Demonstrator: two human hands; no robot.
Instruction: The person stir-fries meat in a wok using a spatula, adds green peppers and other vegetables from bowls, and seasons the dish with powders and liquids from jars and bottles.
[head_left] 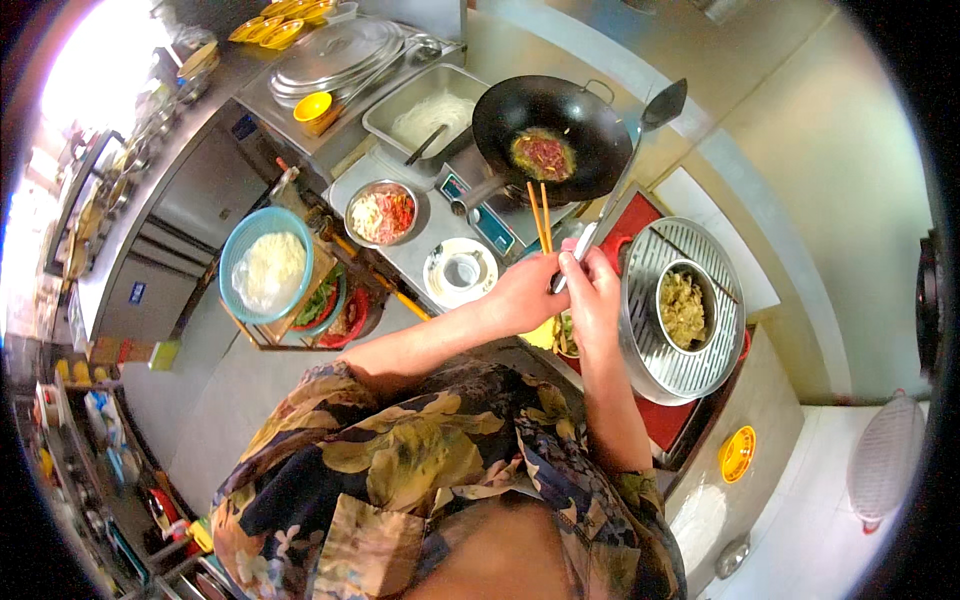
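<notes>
In front of my chest my two hands meet. My left hand (pixel 528 291) is closed on a pair of wooden chopsticks (pixel 541 217), which point up toward the wok. My right hand (pixel 596 292) grips the pale handle of a wok spatula (pixel 662 106), its thumb along the handle. The spatula's dark blade rises beyond the wok's right rim. Red sliced food (pixel 543 154) lies in oil at the bottom of the black wok (pixel 497 120). The wok sits on a cooker with a control panel (pixel 478 213). My fingertips partly overlap, so the handle's lower end is hard to see.
A steel bowl of chopped red and white ingredients (pixel 382 213) and a white bowl (pixel 461 272) stand left of my hands. Behind is a noodle tub (pixel 440 108). To the right, a slotted steamer (pixel 655 345) carries a bowl of greenish food (pixel 682 308). A blue basin (pixel 233 295) stands left.
</notes>
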